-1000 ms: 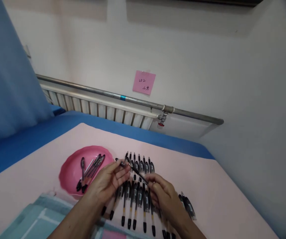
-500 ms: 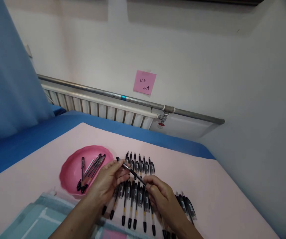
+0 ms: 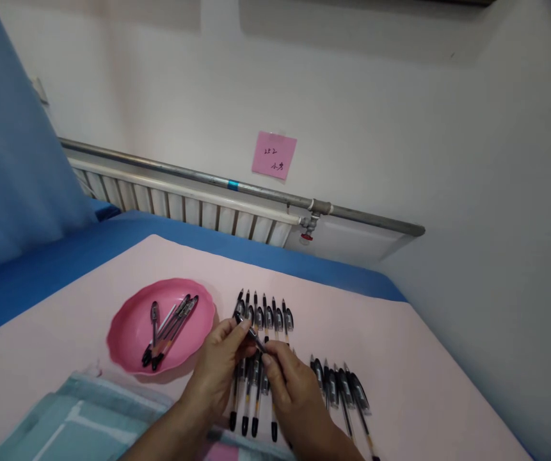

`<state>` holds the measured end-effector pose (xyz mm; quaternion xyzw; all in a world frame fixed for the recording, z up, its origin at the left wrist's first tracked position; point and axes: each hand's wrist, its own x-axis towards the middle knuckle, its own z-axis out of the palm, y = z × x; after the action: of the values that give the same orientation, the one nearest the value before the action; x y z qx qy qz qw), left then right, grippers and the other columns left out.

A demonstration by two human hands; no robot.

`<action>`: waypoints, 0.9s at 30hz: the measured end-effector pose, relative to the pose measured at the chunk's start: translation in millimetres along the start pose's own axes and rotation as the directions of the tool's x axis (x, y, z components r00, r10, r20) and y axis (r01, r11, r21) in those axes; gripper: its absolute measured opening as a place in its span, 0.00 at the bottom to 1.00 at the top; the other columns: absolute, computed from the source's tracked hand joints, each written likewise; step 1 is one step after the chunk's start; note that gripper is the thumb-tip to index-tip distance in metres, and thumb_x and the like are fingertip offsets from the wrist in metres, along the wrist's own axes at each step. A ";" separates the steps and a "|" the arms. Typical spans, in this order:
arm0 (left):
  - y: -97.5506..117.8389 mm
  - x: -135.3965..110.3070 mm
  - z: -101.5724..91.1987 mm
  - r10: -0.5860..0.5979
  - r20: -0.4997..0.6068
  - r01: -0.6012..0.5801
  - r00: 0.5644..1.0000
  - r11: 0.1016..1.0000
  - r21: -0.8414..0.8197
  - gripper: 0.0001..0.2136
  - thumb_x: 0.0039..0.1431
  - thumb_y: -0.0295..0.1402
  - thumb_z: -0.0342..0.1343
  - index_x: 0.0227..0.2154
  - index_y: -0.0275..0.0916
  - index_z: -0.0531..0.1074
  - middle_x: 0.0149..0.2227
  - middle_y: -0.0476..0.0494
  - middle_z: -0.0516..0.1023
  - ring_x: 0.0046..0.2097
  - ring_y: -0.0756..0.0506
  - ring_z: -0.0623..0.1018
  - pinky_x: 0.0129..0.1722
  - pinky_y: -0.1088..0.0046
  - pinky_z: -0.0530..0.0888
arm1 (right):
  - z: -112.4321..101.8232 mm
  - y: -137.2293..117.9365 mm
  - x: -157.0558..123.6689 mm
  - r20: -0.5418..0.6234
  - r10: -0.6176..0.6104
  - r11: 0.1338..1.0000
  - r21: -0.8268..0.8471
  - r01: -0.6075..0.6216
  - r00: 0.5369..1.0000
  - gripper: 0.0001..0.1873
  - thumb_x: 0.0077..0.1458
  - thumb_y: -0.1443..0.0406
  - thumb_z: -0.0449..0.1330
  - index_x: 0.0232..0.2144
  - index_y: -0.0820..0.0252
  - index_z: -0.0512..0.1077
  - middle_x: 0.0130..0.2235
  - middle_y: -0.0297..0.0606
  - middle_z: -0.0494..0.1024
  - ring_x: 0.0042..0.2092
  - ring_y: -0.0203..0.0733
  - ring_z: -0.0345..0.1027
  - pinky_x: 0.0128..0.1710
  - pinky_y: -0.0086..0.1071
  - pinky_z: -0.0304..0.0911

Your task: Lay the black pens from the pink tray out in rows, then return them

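A black gel pen is held tilted between my two hands above the table. My left hand pinches its dark capped end with thumb and fingers. At the lower end of the barrel, the fingertips of my right hand are closed. Under and behind the hands lie rows of pens with bare tips, loose black caps beside them. Another group of pens and caps lies right of my right hand. To the left, a pink bowl holds several capped pens and a thin white stick.
Light blue bags or cloth lie at the front left. A pink sheet covers the blue surface. Behind stand a white radiator, a metal pipe and a red-handled valve. A blue curtain hangs at left.
My hands have come closer together along the pen, and less of its barrel shows between them. The view has shifted slightly, uncovering more of the right-hand pens.
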<state>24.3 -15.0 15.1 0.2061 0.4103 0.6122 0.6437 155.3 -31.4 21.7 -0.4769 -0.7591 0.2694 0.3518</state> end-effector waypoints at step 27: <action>121.2 38.7 -96.5 0.541 -0.347 -0.098 0.766 0.632 0.769 0.10 0.51 0.39 0.48 0.31 0.39 0.68 0.21 0.53 0.67 0.21 0.49 0.68 0.23 0.73 0.65 | -12.3 11.2 15.8 0.038 0.250 0.946 0.203 -0.253 0.967 0.14 0.54 0.56 0.53 0.38 0.56 0.72 0.30 0.35 0.73 0.33 0.40 0.66 0.32 0.30 0.61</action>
<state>-129.4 19.2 41.7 0.3261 0.7342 0.5450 0.2401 166.3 -11.6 25.2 -0.5291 -0.6623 0.3921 0.3574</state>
